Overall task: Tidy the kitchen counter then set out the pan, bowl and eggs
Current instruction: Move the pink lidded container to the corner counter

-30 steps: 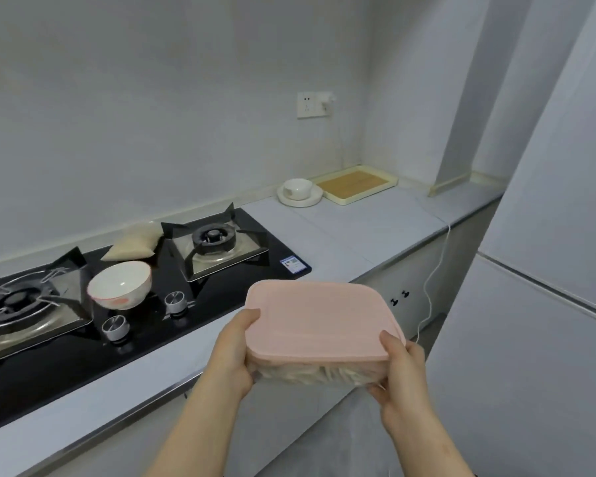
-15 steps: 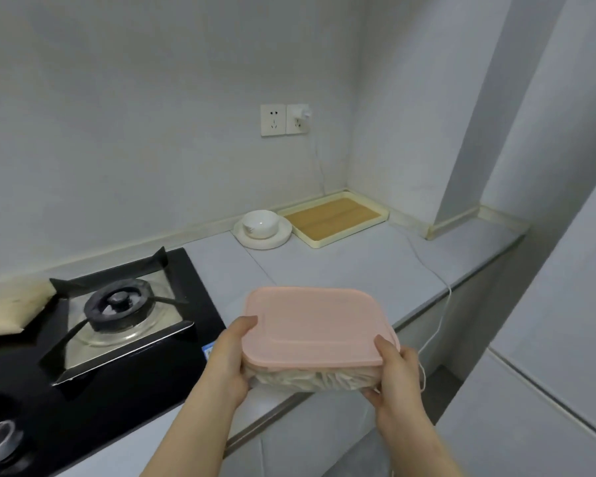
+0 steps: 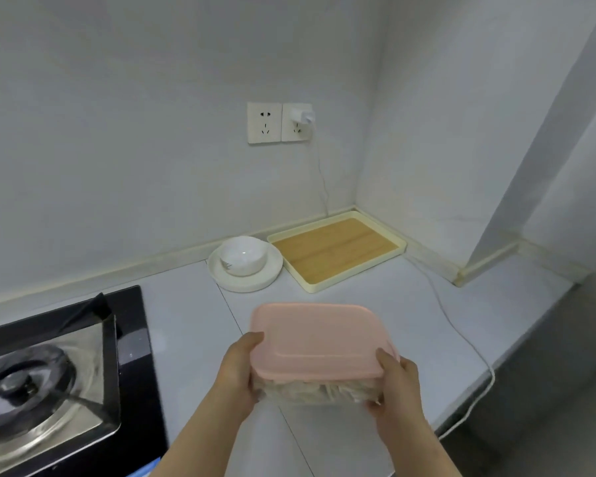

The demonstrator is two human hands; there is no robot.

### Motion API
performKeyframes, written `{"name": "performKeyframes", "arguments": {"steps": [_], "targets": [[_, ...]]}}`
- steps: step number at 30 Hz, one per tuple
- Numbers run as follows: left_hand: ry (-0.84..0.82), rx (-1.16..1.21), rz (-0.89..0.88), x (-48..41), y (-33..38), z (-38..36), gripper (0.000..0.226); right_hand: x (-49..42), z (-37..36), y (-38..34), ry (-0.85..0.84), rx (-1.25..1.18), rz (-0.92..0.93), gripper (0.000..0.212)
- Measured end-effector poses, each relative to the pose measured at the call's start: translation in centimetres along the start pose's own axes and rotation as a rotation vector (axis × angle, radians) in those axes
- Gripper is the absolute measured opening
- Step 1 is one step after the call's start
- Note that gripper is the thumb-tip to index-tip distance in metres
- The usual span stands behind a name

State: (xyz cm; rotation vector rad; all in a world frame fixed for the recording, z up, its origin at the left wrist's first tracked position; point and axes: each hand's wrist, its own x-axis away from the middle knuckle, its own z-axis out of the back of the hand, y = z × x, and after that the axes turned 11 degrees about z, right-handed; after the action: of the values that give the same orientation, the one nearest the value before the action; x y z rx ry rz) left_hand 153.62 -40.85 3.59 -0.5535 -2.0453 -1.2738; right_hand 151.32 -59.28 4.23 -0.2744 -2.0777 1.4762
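Kitchen counter [image 3: 375, 304]: pale grey worktop that runs from the lower left of the frame to the right-hand corner.

- Container with pink lid [image 3: 319, 339]: lower centre of the frame, carried over the worktop and, by the look of it, clear of it. The lid is on. Pale contents show through the clear wall but cannot be identified.
- Left hand [image 3: 236, 371]: grips the container's left end, thumb on the lid edge and fingers curled under.
- Right hand [image 3: 398, 383]: grips the right end in the same way.
- Small white bowl [image 3: 243, 256]: centre of the frame at the back wall, upright on a white plate [image 3: 248, 284].
- Cream tray with wooden base [image 3: 338, 249]: just right of the plate, in the corner, with nothing on it.
- Gas hob [image 3: 133, 356]: lower left, blurred.
- White cable [image 3: 461, 335]: runs from the wall plug [image 3: 301, 115] across the worktop and over its right edge.

Progress, as judged: tidying is under way, with the container in transit and not yet put down. No pan and no eggs are in view, so setting out appears unstarted. Whether the bowl on the plate is the one the task wants cannot be told.
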Motion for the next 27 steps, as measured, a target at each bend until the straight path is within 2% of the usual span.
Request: {"name": "performKeyframes", "arguments": {"steps": [5,8,12,16,21,24,27], "targets": [[0.021,0.036,0.019,-3.5,1.4,-1.6,0.023,-5.2,-1.3,0.5,-0.002,0.02,-0.014,0.021],[0.044,0.036,-0.035,-5.0,1.8,-2.4,0.024,-7.8,-2.0,0.3,-0.04,0.051,0.001,0.02],[0.191,-0.1,-0.092,-6.9,1.2,-4.9,0.033,-11.5,-1.7,-0.6,-0.036,0.119,0.024,0.02],[0.217,-0.209,-0.099,-8.5,1.0,-8.5,0.035,-14.9,-0.7,-2.4,-0.037,0.167,0.05,0.021],[0.283,-0.422,-0.075,-10.3,1.8,-11.9,0.034,-19.4,-0.1,-4.3,0.005,0.284,0.036,0.041],[0.227,-0.534,-0.037,-11.0,2.7,-14.2,0.035,-21.8,0.1,-5.0,0.05,0.294,0.045,0.053],[0.189,-0.522,-0.022,-12.0,3.1,-16.8,0.037,-23.3,0.4,-5.6,0.106,0.272,0.07,0.06]]}}
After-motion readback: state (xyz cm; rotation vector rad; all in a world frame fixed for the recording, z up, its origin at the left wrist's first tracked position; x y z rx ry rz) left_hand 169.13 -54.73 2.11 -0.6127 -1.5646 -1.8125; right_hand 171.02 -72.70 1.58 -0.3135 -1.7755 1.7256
